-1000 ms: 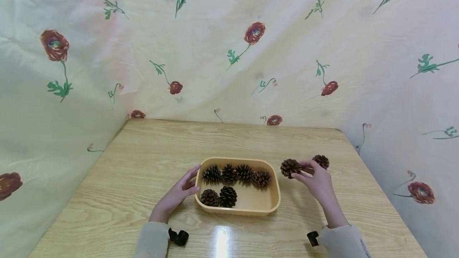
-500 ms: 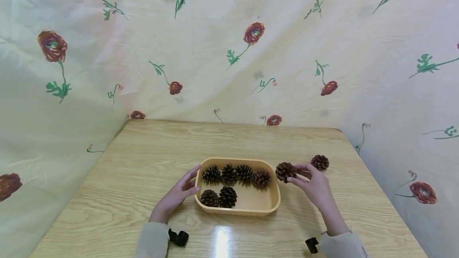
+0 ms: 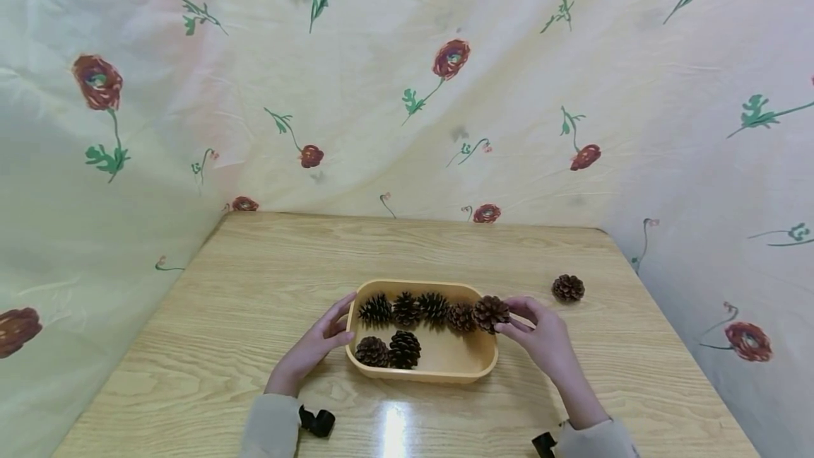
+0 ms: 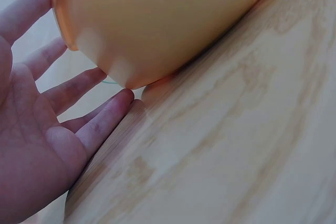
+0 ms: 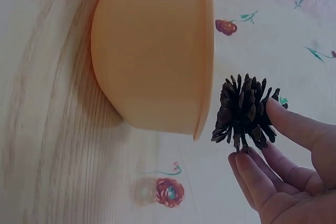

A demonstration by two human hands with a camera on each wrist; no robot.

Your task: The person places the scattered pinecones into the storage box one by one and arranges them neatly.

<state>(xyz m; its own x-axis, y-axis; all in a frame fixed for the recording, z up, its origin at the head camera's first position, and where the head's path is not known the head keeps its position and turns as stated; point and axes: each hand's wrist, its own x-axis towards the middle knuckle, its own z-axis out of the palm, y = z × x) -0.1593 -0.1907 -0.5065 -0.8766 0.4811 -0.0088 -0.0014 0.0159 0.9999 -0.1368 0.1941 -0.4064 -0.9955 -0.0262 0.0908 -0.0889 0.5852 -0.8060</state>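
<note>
A pine cone [image 5: 247, 111] is pinched between the thumb and fingers of my right hand [image 3: 540, 334]. In the head view that cone overlaps the right rim of a peach-coloured plastic box [image 3: 445, 376]; the right wrist view has it just above the rim's level. My left hand [image 3: 318, 338] rests against the box's left end, its fingers [image 4: 79, 90] spread and fairly straight along the outer wall. Inside the box, a row of pine cones [image 3: 405, 309] lines the far side. Two more, one pine cone [image 3: 372, 351] beside another pine cone [image 3: 404, 350], lie at the near left.
A single pine cone [image 3: 568, 288] lies on the wooden table [image 3: 254, 267], right of and beyond the box. Flower-patterned cloth [image 3: 356, 90] hangs behind the table and along both sides. Black wrist cameras sit at both sleeves.
My right hand has carried its pine cone leftward, from beside the box to over its right rim. The left hand and box have stayed in place.
</note>
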